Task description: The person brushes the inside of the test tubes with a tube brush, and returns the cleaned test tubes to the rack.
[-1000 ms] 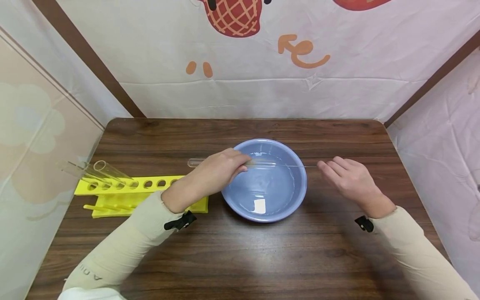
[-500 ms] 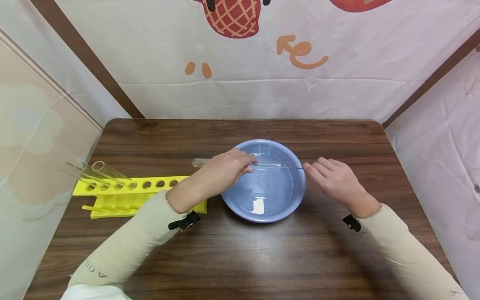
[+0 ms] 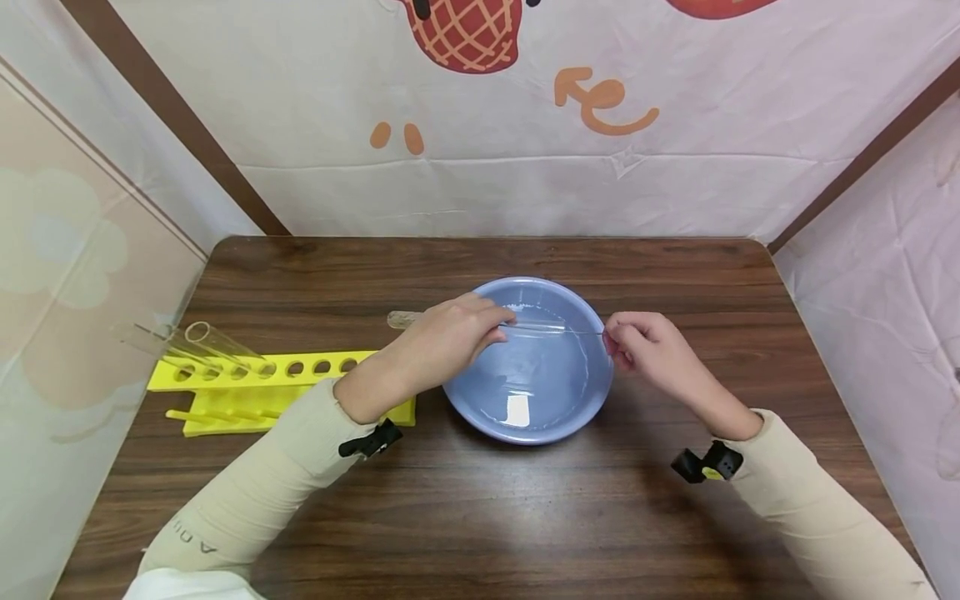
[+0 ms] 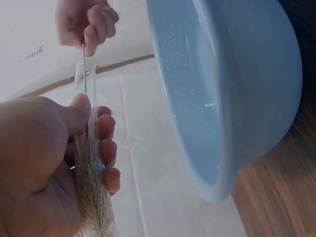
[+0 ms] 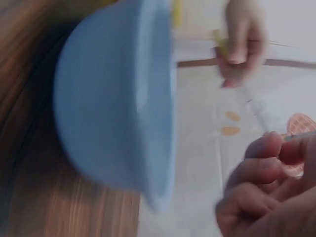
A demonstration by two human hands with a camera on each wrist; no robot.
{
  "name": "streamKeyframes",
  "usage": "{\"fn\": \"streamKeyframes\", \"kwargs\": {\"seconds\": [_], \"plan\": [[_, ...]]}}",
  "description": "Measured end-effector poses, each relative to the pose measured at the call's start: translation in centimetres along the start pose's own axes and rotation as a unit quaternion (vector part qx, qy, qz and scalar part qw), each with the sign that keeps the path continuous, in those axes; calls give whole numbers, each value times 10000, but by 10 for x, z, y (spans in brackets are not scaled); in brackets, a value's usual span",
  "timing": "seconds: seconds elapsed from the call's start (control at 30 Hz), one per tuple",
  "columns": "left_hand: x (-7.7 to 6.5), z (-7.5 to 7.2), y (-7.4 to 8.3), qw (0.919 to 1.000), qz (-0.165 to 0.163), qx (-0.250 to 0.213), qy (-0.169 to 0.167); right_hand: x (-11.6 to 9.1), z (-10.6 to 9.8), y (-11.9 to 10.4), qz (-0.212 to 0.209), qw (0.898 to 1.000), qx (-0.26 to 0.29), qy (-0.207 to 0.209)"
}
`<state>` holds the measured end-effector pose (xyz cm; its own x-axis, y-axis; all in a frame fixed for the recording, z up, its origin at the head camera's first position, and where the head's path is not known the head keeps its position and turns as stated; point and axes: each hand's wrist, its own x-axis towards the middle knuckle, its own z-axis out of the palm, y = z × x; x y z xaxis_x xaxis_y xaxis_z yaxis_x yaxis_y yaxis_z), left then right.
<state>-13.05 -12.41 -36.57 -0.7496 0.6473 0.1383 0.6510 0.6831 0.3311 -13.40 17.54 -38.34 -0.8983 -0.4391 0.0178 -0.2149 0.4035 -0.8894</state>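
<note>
Over the water basin, my left hand grips a clear glass test tube, its mouth facing right and its rounded end showing left of the hand. Inside the tube, the left wrist view shows the pale bristles of a test tube brush, with its twisted wire handle coming out of the mouth. My right hand pinches that wire at the basin's right rim, fingers curled. The blue basin below holds water.
To the left on the dark wooden table stands a yellow test tube rack. Several glass tubes lean in its left holes, and my left forearm passes over its right end. A printed cloth hangs behind the table.
My right hand has moved left toward the tube, shortening the bare wire, then turned over at the wrist. The left hand has shifted slightly right with the tube.
</note>
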Motion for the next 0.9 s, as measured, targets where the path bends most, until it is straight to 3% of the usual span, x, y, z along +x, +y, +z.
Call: {"fn": "streamKeyframes", "kwargs": {"seconds": [0.07, 0.13, 0.23, 0.33, 0.47, 0.6, 0.73, 0.9], "plan": [[0, 0, 0, 10000, 4, 11, 2, 2, -3, -3, 603, 9948, 716, -390], [0, 0, 0, 10000, 36, 39, -19, 2, -5, -5, 1070, 9830, 1289, -756], [-1, 0, 0, 9999, 78, 78, -55, 2, -8, -4, 1392, 9688, 1730, -1104], [-1, -1, -1, 9999, 103, 100, -71, 1, -9, -1, 1374, 9657, 1873, -1160], [-1, -1, -1, 9999, 38, 6, -137, 1, -11, 0, 1049, 9795, 1402, -995], [-1, -2, -1, 9995, -58, -94, -288, 1, -13, 1, 554, 9956, 95, -745], [-1, -1, -3, 9994, -57, -132, -319, 0, -11, 6, -97, 9961, -820, -300], [-2, -2, -3, 9994, 8, -173, -310, -2, -8, 12, -754, 9932, -884, 77]]}}
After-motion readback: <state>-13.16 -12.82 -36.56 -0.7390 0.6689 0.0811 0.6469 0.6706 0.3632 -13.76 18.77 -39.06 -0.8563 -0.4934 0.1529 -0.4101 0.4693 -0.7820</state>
